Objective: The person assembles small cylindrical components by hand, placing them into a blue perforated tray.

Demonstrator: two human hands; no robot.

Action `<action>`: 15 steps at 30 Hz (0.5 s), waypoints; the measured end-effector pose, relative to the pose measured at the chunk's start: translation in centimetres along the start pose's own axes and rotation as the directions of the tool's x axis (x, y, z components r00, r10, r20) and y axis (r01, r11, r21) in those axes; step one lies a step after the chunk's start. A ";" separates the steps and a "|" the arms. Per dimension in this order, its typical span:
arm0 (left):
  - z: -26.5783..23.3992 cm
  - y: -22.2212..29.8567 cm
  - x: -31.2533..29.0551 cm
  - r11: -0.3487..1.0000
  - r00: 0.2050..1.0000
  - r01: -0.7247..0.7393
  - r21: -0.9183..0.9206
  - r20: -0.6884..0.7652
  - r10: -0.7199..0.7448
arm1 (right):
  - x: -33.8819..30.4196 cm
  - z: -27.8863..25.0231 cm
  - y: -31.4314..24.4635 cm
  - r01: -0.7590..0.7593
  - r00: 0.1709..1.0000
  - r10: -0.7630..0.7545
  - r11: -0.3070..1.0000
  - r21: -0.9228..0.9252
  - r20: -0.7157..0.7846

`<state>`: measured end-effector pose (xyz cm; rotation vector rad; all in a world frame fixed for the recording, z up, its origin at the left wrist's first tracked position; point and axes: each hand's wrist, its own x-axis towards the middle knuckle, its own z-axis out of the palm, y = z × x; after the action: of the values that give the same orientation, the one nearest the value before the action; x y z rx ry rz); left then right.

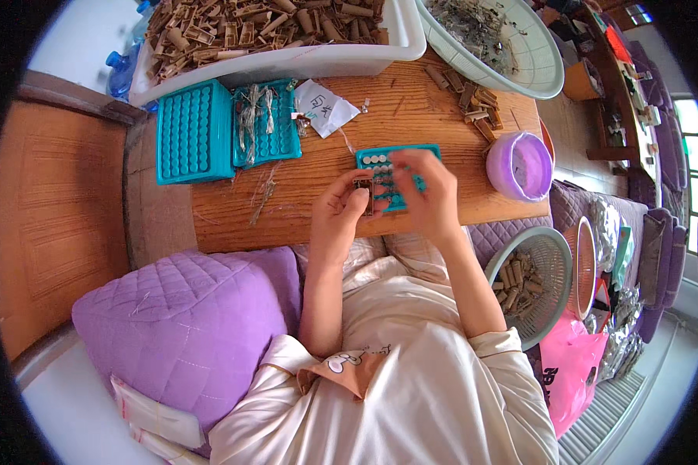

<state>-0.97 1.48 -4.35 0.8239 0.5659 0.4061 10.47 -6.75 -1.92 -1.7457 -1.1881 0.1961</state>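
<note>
The left hand (340,208) is clamped on a small brown part (369,204), its thumb on top and its other fingertips showing along the part's right side. The part is held over the desk (411,105), close to the near edge and a little right of that edge's middle. Its long axis runs roughly from the near edge toward the far one.

The key relation is sideways: a teal tray (402,148) lies on the desk just to the right of the part, the tray's left edge beside it. Whether the two touch, I cannot tell. Pale round pieces (375,160) sit in a row along the tray's far edge.

The right hand (429,184) is over the tray's right half, fingers bent in toward the part; I cannot tell whether its fingertips are together on something. It is the nearer hand to the tray's right edge, while the left one has the part.

Toward the desk's right edge stands a purple bowl (495,168), with loose brown pieces (479,105) beyond it.
</note>
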 end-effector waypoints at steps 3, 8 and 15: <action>0.1 -0.1 0.1 0.998 1.000 -0.015 0.053 0.008 0.015 | 0.2 0.0 2.7 -0.225 0.974 0.217 0.933 -0.282 -0.059; -0.3 0.1 0.1 0.998 1.000 -0.017 0.066 0.025 0.016 | 0.2 0.2 3.3 -0.111 0.977 0.181 0.879 -0.464 0.109; -0.5 0.4 0.0 1.000 0.998 0.015 -0.002 0.057 -0.014 | 0.2 -0.3 1.9 -0.248 0.969 0.247 0.959 -0.138 -0.031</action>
<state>-1.26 2.03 -4.29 0.8260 0.5183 0.3689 11.97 -6.82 -3.20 -2.0166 -0.9908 0.2544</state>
